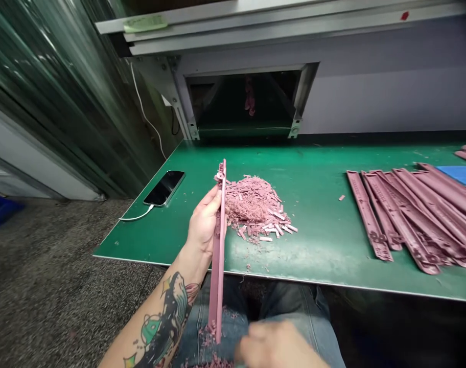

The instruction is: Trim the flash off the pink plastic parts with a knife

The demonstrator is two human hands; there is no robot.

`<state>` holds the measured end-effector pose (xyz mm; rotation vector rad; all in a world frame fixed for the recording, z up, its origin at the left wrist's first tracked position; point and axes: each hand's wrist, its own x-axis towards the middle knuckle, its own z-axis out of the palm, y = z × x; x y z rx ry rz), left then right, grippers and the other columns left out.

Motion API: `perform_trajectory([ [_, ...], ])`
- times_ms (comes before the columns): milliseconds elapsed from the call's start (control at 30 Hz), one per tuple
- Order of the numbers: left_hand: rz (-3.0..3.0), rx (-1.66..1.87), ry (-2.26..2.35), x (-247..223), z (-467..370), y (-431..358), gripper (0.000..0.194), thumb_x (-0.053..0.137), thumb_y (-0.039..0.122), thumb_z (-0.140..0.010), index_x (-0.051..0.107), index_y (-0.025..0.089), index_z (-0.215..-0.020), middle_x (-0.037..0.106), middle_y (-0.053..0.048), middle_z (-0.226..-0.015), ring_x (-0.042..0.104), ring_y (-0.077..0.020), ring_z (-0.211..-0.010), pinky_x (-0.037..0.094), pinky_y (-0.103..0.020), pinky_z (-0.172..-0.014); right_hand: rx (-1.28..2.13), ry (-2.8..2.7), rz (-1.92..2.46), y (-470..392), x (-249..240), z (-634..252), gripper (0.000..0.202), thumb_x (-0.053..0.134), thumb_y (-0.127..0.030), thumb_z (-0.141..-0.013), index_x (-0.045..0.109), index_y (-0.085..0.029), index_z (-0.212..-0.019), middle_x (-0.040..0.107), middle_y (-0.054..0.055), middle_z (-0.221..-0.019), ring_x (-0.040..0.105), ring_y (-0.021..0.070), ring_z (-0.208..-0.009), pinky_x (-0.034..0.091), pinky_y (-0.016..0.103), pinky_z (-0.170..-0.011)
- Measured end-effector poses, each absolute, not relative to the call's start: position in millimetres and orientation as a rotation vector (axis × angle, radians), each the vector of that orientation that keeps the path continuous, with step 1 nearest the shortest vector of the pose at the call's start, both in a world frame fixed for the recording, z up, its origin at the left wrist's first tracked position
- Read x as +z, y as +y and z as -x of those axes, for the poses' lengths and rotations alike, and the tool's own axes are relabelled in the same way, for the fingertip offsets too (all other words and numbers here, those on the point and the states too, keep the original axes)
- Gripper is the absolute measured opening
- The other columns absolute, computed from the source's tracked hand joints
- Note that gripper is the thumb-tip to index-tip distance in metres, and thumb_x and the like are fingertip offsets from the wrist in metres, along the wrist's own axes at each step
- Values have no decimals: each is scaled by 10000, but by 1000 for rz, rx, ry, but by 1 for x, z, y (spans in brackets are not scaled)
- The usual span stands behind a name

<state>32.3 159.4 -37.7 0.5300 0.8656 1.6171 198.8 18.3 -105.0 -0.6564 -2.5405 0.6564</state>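
Observation:
My left hand is closed around a long, narrow pink plastic piece, held on edge with its far tip over the green table and its near end above my lap. Near that lower end is my right hand, blurred by motion; its fingers look curled, and what they hold, if anything, cannot be made out. Just right of the held piece, a heap of pink shavings and small strips lies on the table. More shavings rest on my jeans.
Several long pink pieces lie on the green table at the right, beside a blue sheet. A phone with a white cable sits at the left. Behind is a framed opening with a dark belt.

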Motion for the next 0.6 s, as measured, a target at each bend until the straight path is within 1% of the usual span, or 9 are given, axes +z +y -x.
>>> perform_trajectory([
  [67,-505,1618,865,-39,-31,158,165,594,138,-861,640,131,-1019,636,4,-795,569,-69,-570,483,-178,-502,901,-2392,690,40,-82,-210,374,380,-469,-971,633,-217,-863,645,14,-681,602,141,-570,423,222,-490],
  [133,-483,1605,861,-39,-34,151,132,583,148,-871,627,134,-995,627,3,-814,582,-74,-598,495,-183,-506,1038,-2264,768,60,-60,-219,217,407,-302,-961,611,-229,-965,663,18,-793,618,153,-682,471,236,-613],
  [200,-478,1567,858,-38,-38,141,136,601,178,-864,632,162,-996,621,5,-828,571,-55,-568,471,-144,-454,1017,-2199,847,75,-48,-225,271,393,-131,-906,574,-247,-1072,663,15,-887,615,158,-759,475,252,-686],
  [267,-488,1508,867,-36,-44,127,167,639,235,-844,639,194,-1006,611,14,-807,519,-30,-473,408,-108,-355,939,-2141,873,87,-42,-226,401,395,-69,-855,510,-248,-1195,649,27,-1003,609,167,-861,466,267,-764],
  [300,-496,1474,875,-36,-47,120,198,659,271,-830,639,207,-1017,605,19,-785,486,-22,-425,378,-103,-313,911,-2100,871,93,-40,-225,414,397,-66,-854,493,-245,-1215,637,31,-1038,600,167,-897,456,269,-791],
  [367,-507,1403,889,-39,-53,105,284,699,325,-794,627,232,-1052,605,29,-750,443,-16,-354,362,-107,-271,867,-2000,883,105,-35,-219,286,409,-114,-899,530,-233,-1129,626,21,-979,583,155,-860,436,255,-764],
  [433,-511,1346,885,-43,-59,92,379,739,387,-745,612,259,-1078,612,36,-718,425,-21,-310,352,-117,-245,806,-1903,931,116,-26,-212,133,427,-224,-953,559,-216,-938,586,-4,-814,537,137,-729,401,242,-670],
  [500,-515,1312,875,-47,-63,84,407,759,442,-704,622,269,-1047,611,43,-675,402,-21,-276,339,-121,-226,730,-1849,981,123,-18,-205,224,441,-327,-971,524,-205,-802,523,-23,-707,469,125,-642,352,243,-609],
  [600,-520,1298,872,-47,-69,75,365,763,454,-695,654,282,-997,613,46,-644,392,-14,-261,354,-119,-232,687,-1846,998,124,-12,-198,307,444,-382,-974,464,-201,-726,480,-34,-666,428,115,-613,310,243,-589],
])
